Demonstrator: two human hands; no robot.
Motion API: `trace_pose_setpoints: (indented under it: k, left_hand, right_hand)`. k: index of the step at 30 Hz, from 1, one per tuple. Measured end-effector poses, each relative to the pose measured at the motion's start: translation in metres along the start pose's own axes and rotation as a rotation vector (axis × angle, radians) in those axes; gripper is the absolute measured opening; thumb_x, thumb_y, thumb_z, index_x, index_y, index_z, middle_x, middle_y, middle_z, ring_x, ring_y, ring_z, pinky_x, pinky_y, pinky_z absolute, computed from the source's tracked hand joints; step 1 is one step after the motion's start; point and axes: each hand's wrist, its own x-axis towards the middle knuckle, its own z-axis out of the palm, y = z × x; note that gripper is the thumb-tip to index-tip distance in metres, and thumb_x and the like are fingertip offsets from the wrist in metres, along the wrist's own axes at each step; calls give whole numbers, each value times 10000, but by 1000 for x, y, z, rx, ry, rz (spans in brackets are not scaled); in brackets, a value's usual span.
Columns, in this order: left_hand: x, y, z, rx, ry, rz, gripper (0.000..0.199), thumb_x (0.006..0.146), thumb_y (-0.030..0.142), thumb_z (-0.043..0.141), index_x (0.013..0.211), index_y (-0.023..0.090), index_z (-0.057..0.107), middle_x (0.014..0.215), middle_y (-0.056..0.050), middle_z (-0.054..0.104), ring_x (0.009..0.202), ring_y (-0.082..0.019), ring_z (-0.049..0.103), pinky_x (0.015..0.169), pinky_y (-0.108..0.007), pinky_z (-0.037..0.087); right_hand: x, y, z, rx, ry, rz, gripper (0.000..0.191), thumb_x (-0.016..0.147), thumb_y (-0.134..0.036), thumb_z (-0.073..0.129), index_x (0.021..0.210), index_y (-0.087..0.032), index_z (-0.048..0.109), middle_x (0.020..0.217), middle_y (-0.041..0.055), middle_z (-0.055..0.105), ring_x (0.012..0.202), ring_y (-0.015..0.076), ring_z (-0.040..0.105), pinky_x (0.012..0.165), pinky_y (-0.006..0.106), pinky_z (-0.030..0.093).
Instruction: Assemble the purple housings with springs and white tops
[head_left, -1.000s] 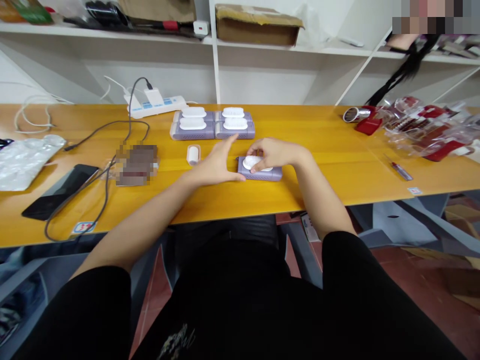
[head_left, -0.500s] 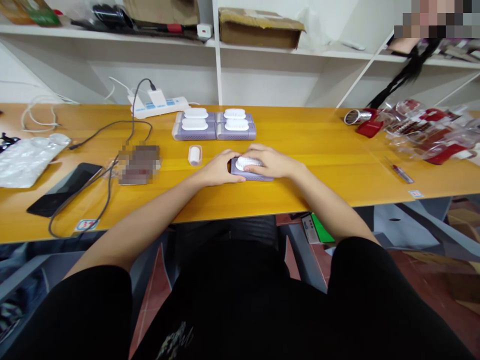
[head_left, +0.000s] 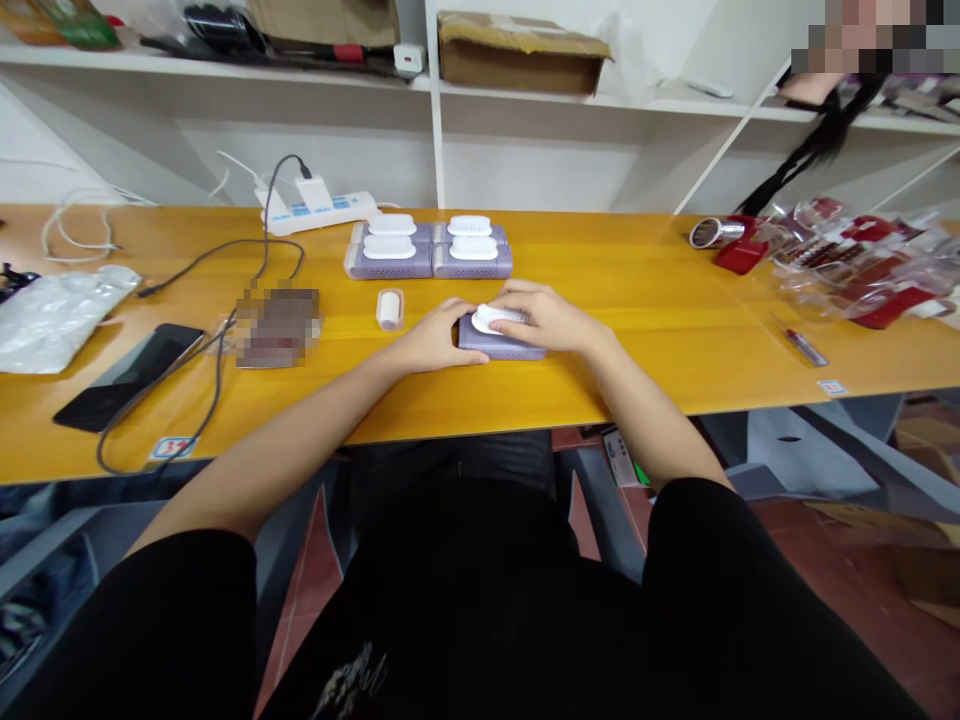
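A purple box-shaped piece with small vent holes along its front lies on the table near the front edge. My left hand is closed around its left end, thumb along the front side. On or just above its top is a white oval bristled brush head. My right hand grips that brush head from the right, fingers over its far side and thumb across the near side. Whether the brush head touches the box is hidden. Behind my hands stand several like purple boxes topped with white brush heads.
A small white roll lies left of my hands. Further left are a phone, dark cables and a power strip. Red-handled round brushes in plastic and a thin screwdriver-like tool lie right. White shelves stand behind.
My right hand and the white brush head have shifted slightly back, showing more of the purple box's top near edge. My left hand stays about the box's left end.
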Motion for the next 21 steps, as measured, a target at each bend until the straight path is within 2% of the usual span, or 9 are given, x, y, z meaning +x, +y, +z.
trace_pose_setpoints:
  k: [3, 6, 9, 10, 13, 15, 17, 21]
  left_hand:
    - [2, 0, 6, -17, -1, 6, 924, 824, 669, 1045, 1579, 231, 744, 1554, -191, 759, 1493, -493, 727, 1348, -647, 567]
    - [4, 3, 0, -28, -8, 31, 1029, 795, 663, 1067, 1663, 251, 698, 1681, -213, 721, 1601, -511, 674, 1399, -669, 518]
    - [-2, 8, -36, -12, -23, 79, 1223, 696, 680, 1133, 1748, 283, 652, 1843, -225, 620, 1757, -534, 533, 1464, -681, 441]
    - [-6, 9, -54, -15, 0, 76, 1196, 703, 697, 1127, 1733, 298, 672, 1855, -209, 612, 1761, -520, 533, 1455, -661, 459]
    - [-23, 3, -107, -69, 138, 23, 933, 828, 675, 1050, 1633, 317, 744, 1801, -144, 665, 1640, -430, 673, 1375, -554, 565]
    - [-32, -8, -130, -7, 181, -90, 890, 792, 621, 1065, 1574, 317, 770, 1716, -123, 737, 1577, -415, 711, 1353, -543, 571]
    - [-35, -24, -138, 39, 115, -217, 998, 695, 627, 1084, 1582, 299, 769, 1703, -132, 754, 1555, -425, 716, 1355, -548, 551]
    - [-28, -55, -131, 104, -61, -328, 1222, 551, 743, 1056, 1638, 286, 740, 1707, -153, 749, 1525, -456, 716, 1291, -536, 565]
  right_hand:
    - [0, -7, -7, 34, 50, 5, 433, 1151, -608, 715, 1295, -245, 903, 1299, 141, 793, 1185, 358, 733, 1143, 500, 566]
    - [2, -13, -15, 76, 112, 38, 456, 1136, -655, 737, 1282, -258, 908, 1316, 135, 815, 1198, 358, 734, 1132, 486, 556]
    - [11, -15, -23, 89, 143, 101, 485, 1131, -701, 741, 1293, -273, 902, 1280, 114, 825, 1193, 343, 713, 1107, 454, 548]
    - [16, -15, -24, 86, 136, 107, 484, 1132, -697, 744, 1299, -270, 899, 1271, 108, 828, 1199, 339, 708, 1102, 446, 546]
    - [43, -12, -24, 61, 39, 40, 402, 1129, -586, 780, 1314, -247, 889, 1302, 110, 842, 1255, 349, 716, 1137, 459, 540]
    - [66, -11, -17, 22, -62, -32, 320, 1099, -447, 816, 1335, -243, 888, 1353, 124, 850, 1285, 365, 733, 1184, 494, 538]
    - [91, -10, -5, -36, -149, -72, 305, 1072, -293, 795, 1358, -238, 886, 1415, 145, 851, 1311, 374, 745, 1215, 521, 543]
    - [131, -10, 24, -143, -306, -60, 332, 1046, -119, 745, 1336, -192, 889, 1420, 170, 864, 1298, 346, 775, 1181, 470, 563]
